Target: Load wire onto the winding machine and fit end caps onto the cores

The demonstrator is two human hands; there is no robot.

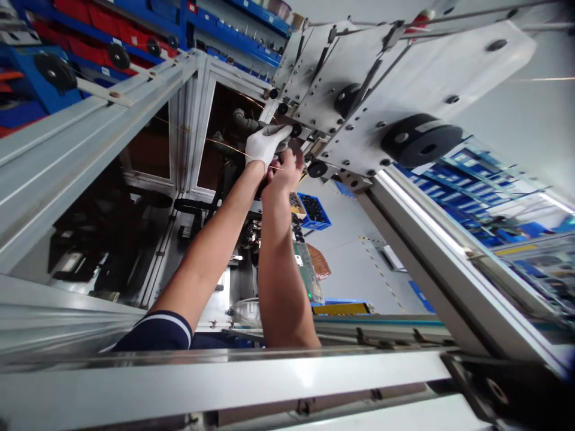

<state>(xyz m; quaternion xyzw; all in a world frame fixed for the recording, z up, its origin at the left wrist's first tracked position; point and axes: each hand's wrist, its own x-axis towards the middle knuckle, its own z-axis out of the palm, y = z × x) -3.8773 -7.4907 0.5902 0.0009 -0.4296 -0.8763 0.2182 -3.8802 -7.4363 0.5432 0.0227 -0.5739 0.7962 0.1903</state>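
My left hand (264,145), in a white glove, reaches up to the lower edge of a metal machine plate (330,90). Its fingers are bent together beside a small black roller (295,130); whatever they grip is hidden. Just below and to the right is my bare right hand (287,170), fingers curled close to the gloved one. What lies inside them I cannot make out. A thin copper-coloured wire (230,147) runs from the left towards both hands and crosses near the wrists. Another black roller (317,169) sits right of my right hand.
Aluminium frame bars (90,149) enclose the space on the left, and a white bar (224,383) crosses in front. Large black wheels (422,140) stick out from the plates. A blue crate (314,212) of dark parts stands below. Blue shelves (242,36) with red bins line the back.
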